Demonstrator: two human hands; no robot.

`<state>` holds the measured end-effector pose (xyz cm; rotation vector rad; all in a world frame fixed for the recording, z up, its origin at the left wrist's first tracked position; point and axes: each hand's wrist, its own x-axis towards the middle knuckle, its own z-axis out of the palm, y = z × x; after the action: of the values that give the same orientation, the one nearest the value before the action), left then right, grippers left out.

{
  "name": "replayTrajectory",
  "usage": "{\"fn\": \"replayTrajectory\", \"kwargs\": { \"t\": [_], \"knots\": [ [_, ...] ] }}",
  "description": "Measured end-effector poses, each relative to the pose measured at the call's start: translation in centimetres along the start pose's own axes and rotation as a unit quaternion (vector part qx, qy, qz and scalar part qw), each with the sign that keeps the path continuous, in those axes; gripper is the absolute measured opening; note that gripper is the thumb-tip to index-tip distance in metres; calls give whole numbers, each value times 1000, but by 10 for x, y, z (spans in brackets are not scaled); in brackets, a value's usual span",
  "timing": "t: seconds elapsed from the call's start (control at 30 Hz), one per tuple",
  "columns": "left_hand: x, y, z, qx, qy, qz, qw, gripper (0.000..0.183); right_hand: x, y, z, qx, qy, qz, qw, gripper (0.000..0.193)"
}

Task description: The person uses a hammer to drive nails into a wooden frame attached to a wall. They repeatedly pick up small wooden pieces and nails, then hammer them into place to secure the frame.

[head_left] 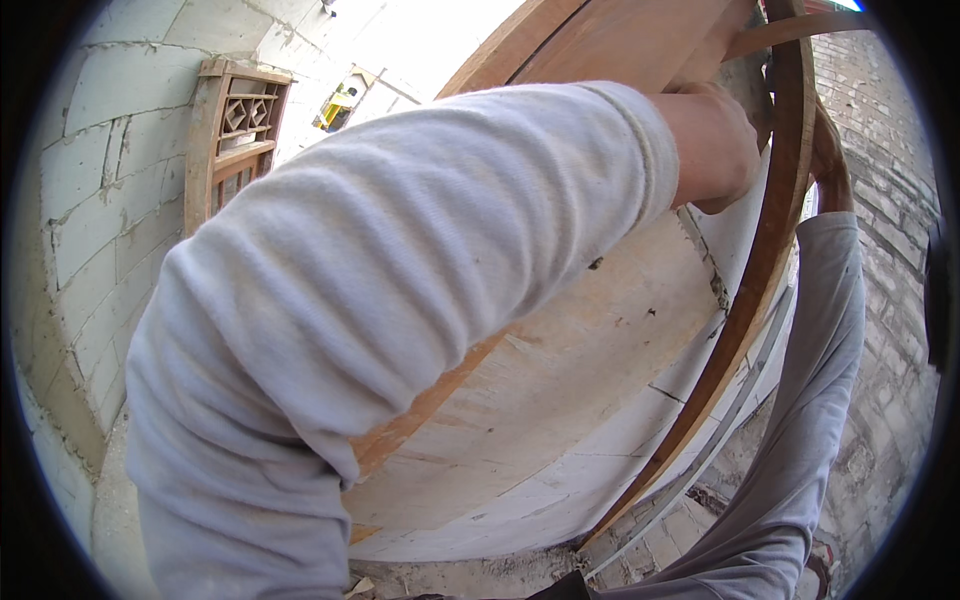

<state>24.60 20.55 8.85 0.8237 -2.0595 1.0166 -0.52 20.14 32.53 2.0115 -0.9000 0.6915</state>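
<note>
My left arm, in a pale grey sleeve, crosses the view up to the right. At its end my left hand [718, 150] is bent and closed against a brown wooden board [610, 50], beside a long wooden post [745, 300]. Whatever its fingers hold is hidden by the back of the hand and the wrist. My right hand [832, 160] reaches up on the right side of the post, close against it. The post covers most of that hand, and its fingers do not show. A short wooden crosspiece [795, 36] meets the post above both hands.
Behind the post is a pale, stained wall surface [560, 400]. A grey metal strip [690, 475] runs alongside the post. At the left, a wooden lattice frame [235, 140] stands by a block wall [130, 190]. A small yellow object [338, 105] is farther back. Brickwork [885, 230] rises at the right.
</note>
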Motion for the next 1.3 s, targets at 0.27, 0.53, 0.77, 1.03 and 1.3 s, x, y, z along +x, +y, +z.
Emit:
{"fn": "replayTrajectory", "kwargs": {
  "t": [0.27, 0.53, 0.77, 1.03, 1.3],
  "knots": [
    [-3, 2, -6, -5, -22, -11, 1000, 40, -2, 2, -3, 3, 6, 8, 1000, 50],
    [-8, 3, -12, 7, -44, 13, 999, 37, -3, 5, -3, -5, 12, 19, 1000, 50],
    [-20, 10, -16, 9, -33, 1, 999, 26, -25, -11, -1, -130, 29, -6, 991, 49],
    [-32, 13, 14, -8, 1, 54, 999, 33, -45, -28, 10, -14, 68, 49, 996, 56],
    [-76, 51, 5, -171, 95, 8, 981, 32, -46, 3, 19, -3, 143, 117, 983, 71]
  ]
}}
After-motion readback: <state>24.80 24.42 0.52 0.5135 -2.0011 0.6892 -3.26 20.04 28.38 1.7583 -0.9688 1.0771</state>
